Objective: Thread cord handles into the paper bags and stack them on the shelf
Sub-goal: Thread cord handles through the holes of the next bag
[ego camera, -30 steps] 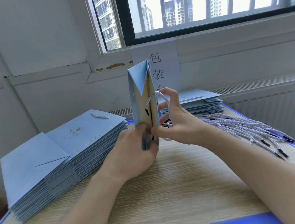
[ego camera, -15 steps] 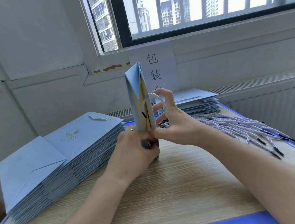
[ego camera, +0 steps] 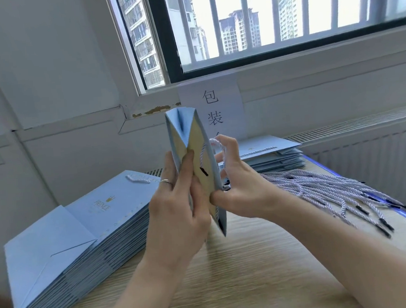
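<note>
Threading step: paper bag (ego camera: 198,151) held upright, edge-on above the table (ego camera: 256,283), walls spread to show the inside.
Left hand (ego camera: 177,209): grips the near wall, thumb inside, steadying.
Right hand (ego camera: 238,182): pinches the cord (ego camera: 217,144) loop outside the far wall, probably drawing slack through; black tip (ego camera: 204,171) inside.
Counts: one bag in hand; two piles, left stack (ego camera: 81,226) and far stack (ego camera: 270,153); loose cords (ego camera: 333,192) too many to count.
</note>
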The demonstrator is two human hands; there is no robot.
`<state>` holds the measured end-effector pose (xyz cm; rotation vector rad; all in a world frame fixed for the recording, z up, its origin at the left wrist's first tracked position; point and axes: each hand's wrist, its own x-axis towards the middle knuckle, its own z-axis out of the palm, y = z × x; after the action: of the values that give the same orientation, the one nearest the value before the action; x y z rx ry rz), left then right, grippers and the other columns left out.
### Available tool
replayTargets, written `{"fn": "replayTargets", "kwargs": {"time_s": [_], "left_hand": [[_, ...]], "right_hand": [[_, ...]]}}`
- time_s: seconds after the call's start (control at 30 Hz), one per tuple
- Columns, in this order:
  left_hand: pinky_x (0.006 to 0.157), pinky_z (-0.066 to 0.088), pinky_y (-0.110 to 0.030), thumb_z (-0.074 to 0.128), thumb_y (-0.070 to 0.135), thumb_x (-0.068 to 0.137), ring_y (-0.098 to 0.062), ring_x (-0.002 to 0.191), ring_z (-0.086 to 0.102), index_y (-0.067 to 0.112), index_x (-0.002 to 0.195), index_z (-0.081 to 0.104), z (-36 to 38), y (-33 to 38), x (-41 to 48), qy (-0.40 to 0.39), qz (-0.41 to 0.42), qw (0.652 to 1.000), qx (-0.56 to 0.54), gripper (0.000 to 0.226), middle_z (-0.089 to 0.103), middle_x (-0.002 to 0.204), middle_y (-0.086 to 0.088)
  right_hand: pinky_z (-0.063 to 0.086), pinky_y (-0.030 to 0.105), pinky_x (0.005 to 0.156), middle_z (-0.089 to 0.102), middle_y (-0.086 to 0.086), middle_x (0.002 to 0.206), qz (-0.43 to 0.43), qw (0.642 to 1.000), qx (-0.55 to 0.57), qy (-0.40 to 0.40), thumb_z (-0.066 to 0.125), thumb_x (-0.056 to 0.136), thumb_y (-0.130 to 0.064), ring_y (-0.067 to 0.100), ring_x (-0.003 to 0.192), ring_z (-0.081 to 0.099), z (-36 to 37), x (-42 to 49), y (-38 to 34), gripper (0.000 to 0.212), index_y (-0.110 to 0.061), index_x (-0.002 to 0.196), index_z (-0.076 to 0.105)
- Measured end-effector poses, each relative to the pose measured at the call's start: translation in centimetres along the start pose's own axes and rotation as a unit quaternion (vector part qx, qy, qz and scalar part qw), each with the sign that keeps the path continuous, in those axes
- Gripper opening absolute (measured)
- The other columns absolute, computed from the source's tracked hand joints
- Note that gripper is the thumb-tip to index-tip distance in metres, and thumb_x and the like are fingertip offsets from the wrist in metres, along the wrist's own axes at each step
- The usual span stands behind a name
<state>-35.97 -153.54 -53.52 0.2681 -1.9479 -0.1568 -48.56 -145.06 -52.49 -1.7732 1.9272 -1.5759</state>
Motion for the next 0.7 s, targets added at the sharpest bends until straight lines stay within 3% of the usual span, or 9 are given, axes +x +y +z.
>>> {"fn": "replayTargets", "kwargs": {"time_s": [0.13, 0.2, 0.33, 0.47, 0.57, 0.67, 0.7], "left_hand": [[0.066, 0.034, 0.002, 0.058, 0.012, 0.094, 0.001, 0.067, 0.043, 0.007, 0.11, 0.071, 0.6, 0.4, 1.3, 0.06, 0.019, 0.998, -0.028, 0.022, 0.068, 0.098, -0.004], [0.063, 0.033, 0.001, 0.06, 0.016, 0.093, 0.004, 0.064, 0.044, 0.011, 0.102, 0.074, 0.8, 0.4, 1.6, 0.048, 0.029, 0.998, -0.024, 0.017, 0.07, 0.097, -0.003], [0.054, 0.028, -0.006, 0.066, 0.011, 0.087, -0.01, 0.054, 0.037, 0.01, 0.088, 0.076, 1.0, -0.5, 1.6, 0.039, 0.03, 0.999, 0.016, 0.01, 0.069, 0.087, -0.01], [0.049, 0.034, -0.024, 0.07, 0.007, 0.082, -0.026, 0.05, 0.047, 0.004, 0.072, 0.07, 1.1, -1.6, 1.0, 0.047, 0.026, 0.998, 0.038, 0.01, 0.063, 0.078, -0.006], [0.058, 0.038, -0.014, 0.074, 0.002, 0.079, -0.026, 0.063, 0.055, 0.003, 0.072, 0.069, 0.8, -1.9, 0.6, 0.051, 0.012, 0.998, 0.027, 0.009, 0.065, 0.088, -0.009], [0.082, 0.032, 0.002, 0.076, 0.0, 0.077, -0.026, 0.097, 0.059, 0.005, 0.072, 0.074, 0.6, -2.0, 0.2, 0.027, 0.007, 0.999, 0.026, 0.008, 0.064, 0.102, -0.014], [0.083, 0.03, 0.004, 0.078, -0.001, 0.076, -0.028, 0.096, 0.06, 0.006, 0.071, 0.075, 0.6, -2.2, 0.0, 0.005, -0.008, 1.0, 0.023, 0.01, 0.063, 0.1, -0.013]], "right_hand": [[0.055, 0.045, 0.086, 0.049, -0.004, 0.117, -0.011, 0.999, -0.042, 0.002, 0.061, 0.073, -0.031, 0.012, 0.094, 0.062, 0.6, -0.2, -0.2, 0.081, -0.045, 0.134, 0.01], [0.054, 0.048, 0.087, 0.048, -0.005, 0.117, -0.011, 0.999, -0.052, -0.006, 0.062, 0.072, -0.031, 0.012, 0.094, 0.063, 0.6, -0.3, -0.1, 0.084, -0.049, 0.132, 0.007], [0.054, 0.051, 0.085, 0.048, -0.003, 0.117, -0.012, 0.998, -0.058, -0.016, 0.061, 0.069, -0.029, 0.017, 0.093, 0.064, 0.8, -0.3, 0.1, 0.085, -0.05, 0.13, 0.005], [0.056, 0.047, 0.081, 0.05, -0.007, 0.111, 0.001, 1.0, -0.022, -0.02, 0.056, 0.063, -0.037, 0.019, 0.086, 0.065, 0.6, -0.4, -0.1, 0.079, -0.044, 0.129, 0.013], [0.056, 0.042, 0.082, 0.049, -0.008, 0.117, 0.017, 0.999, -0.027, -0.016, 0.058, 0.066, -0.035, 0.015, 0.088, 0.065, 0.4, -0.5, -0.1, 0.081, -0.042, 0.132, 0.012], [0.056, 0.033, 0.081, 0.049, -0.006, 0.12, 0.023, 0.999, -0.024, -0.019, 0.06, 0.069, -0.03, 0.013, 0.091, 0.063, 0.4, -0.3, 0.1, 0.084, -0.04, 0.136, 0.009], [0.056, 0.029, 0.077, 0.048, -0.004, 0.12, 0.026, 0.999, -0.018, -0.022, 0.062, 0.071, -0.028, 0.012, 0.088, 0.062, 0.5, -0.3, 0.2, 0.086, -0.039, 0.137, 0.009]]}}
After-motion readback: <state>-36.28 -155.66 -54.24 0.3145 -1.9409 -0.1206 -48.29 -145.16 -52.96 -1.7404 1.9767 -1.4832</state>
